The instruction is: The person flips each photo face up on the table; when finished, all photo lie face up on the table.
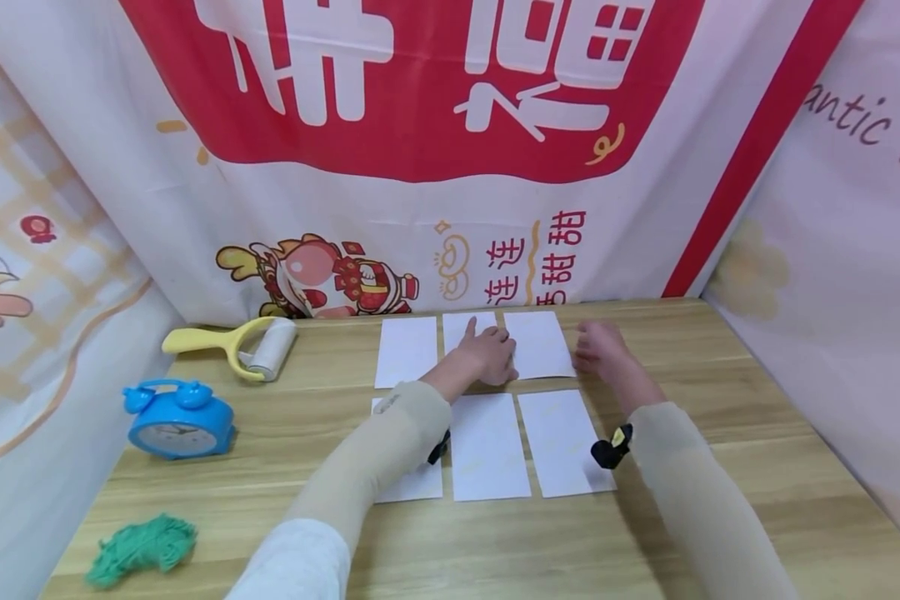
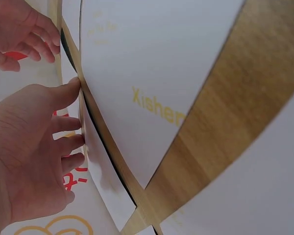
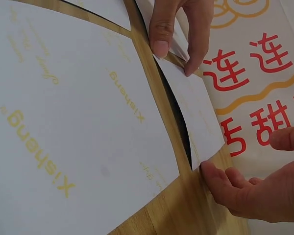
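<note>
White paper cards lie on the wooden table in two rows of three, with faint yellow lettering on some. My left hand [image 1: 489,357] reaches over the back row, fingers spread, its fingertips on the left edge of the back right card [image 1: 542,343]. In the right wrist view, the thumb and a finger of the left hand [image 3: 179,29] touch one end of that card [image 3: 198,110], whose near edge lifts slightly above a dark gap. At its other end, my right hand [image 3: 264,188] touches the corner with a fingertip, fingers loosely bent. The left forearm partly covers the front left card [image 1: 412,485].
On the left stand a yellow-handled lint roller [image 1: 251,346] and a blue alarm clock [image 1: 182,423]. A green yarn bundle [image 1: 142,548] lies near the front left. A printed cloth [image 1: 420,242] hangs at the table's back edge, with more cloth at both sides.
</note>
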A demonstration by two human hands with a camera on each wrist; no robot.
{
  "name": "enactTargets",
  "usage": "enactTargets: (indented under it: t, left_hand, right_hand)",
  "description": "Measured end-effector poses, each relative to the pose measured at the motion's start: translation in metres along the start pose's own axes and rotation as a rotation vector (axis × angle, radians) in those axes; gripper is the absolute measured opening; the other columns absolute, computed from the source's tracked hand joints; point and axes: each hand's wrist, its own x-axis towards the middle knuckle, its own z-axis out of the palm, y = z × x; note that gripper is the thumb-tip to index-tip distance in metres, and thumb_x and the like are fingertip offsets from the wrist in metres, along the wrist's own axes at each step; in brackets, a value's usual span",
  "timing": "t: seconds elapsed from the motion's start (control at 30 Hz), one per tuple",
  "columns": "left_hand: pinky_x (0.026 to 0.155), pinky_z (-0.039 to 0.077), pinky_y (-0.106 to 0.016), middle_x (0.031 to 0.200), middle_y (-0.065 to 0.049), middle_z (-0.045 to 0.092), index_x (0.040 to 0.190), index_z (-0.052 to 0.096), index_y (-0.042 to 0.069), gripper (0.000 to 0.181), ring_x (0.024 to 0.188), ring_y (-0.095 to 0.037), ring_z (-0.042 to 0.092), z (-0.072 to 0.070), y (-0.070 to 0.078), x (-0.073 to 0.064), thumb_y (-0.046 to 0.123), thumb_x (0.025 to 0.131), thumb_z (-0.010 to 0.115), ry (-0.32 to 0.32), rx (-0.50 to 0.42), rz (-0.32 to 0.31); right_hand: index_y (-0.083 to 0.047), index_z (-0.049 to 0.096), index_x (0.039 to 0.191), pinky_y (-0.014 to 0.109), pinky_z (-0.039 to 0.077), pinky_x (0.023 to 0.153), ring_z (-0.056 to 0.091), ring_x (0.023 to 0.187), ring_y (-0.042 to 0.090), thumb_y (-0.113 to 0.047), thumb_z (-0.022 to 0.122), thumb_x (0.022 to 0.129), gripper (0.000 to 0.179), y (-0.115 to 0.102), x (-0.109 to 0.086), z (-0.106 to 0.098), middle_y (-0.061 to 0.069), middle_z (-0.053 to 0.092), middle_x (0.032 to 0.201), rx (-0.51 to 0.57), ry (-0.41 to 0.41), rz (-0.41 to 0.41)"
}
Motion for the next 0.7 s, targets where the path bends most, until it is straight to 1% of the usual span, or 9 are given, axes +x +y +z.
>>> enactTargets:
  t: [0.07,0.2,0.37,0.47,0.6,0.7]
  left_hand:
    - [0.135,-0.001,-0.062,0.174,-0.005,0.027,0.16,0.039,0.018,0.066,0.164,-0.026,0.021,-0.0007,-0.0003,-0.0001,0.052,0.105,0.053,0.001,-0.011,0.0]
    - [0.135,0.001,-0.062,0.174,-0.004,0.028,0.16,0.04,0.019,0.067,0.163,-0.026,0.023,-0.0019,-0.0003,-0.0019,0.053,0.104,0.054,0.003,-0.019,-0.006]
    - [0.135,0.002,-0.062,0.173,-0.005,0.029,0.159,0.041,0.018,0.067,0.162,-0.027,0.025,-0.0035,-0.0006,-0.0042,0.053,0.103,0.056,0.012,-0.033,0.001]
    - [0.134,0.003,-0.063,0.173,-0.005,0.03,0.158,0.042,0.018,0.068,0.162,-0.027,0.026,-0.0039,-0.0015,-0.0033,0.053,0.102,0.058,0.025,-0.054,0.0]
    - [0.135,0.004,-0.062,0.173,-0.005,0.031,0.158,0.043,0.018,0.069,0.162,-0.027,0.027,-0.0037,-0.0025,-0.0014,0.053,0.101,0.06,0.041,-0.075,-0.005]
    - [0.135,0.003,-0.062,0.173,-0.004,0.031,0.158,0.043,0.019,0.069,0.162,-0.027,0.027,-0.0031,-0.0023,-0.0008,0.052,0.1,0.061,0.04,-0.088,-0.012]
  right_hand:
    - [-0.01,0.019,0.166,0.041,0.046,0.122,0.038,0.149,0.033,-0.028,0.033,0.111,0.06,0.0006,0.0004,-0.0019,0.021,0.019,0.173,0.027,-0.03,0.005]
    - [-0.011,0.017,0.167,0.041,0.045,0.122,0.038,0.148,0.032,-0.03,0.03,0.111,0.061,0.0017,0.0004,-0.0039,0.021,0.016,0.174,0.073,-0.067,0.015]
    - [-0.015,0.016,0.167,0.039,0.046,0.121,0.043,0.142,0.028,-0.032,0.031,0.111,0.061,0.0003,0.0023,-0.0067,0.019,0.022,0.173,0.101,-0.063,0.051]
    - [-0.016,0.016,0.167,0.037,0.047,0.119,0.047,0.137,0.027,-0.034,0.032,0.111,0.061,-0.0007,0.0031,-0.0087,0.019,0.026,0.172,0.104,-0.065,0.053]
    - [-0.015,0.012,0.167,0.038,0.047,0.119,0.051,0.136,0.028,-0.035,0.03,0.111,0.062,-0.0003,0.0027,-0.009,0.02,0.028,0.171,0.111,-0.103,0.047]
    - [-0.016,0.011,0.167,0.037,0.05,0.115,0.052,0.133,0.028,-0.035,0.03,0.111,0.062,0.0007,0.0034,-0.0065,0.021,0.029,0.171,0.099,-0.132,0.051]
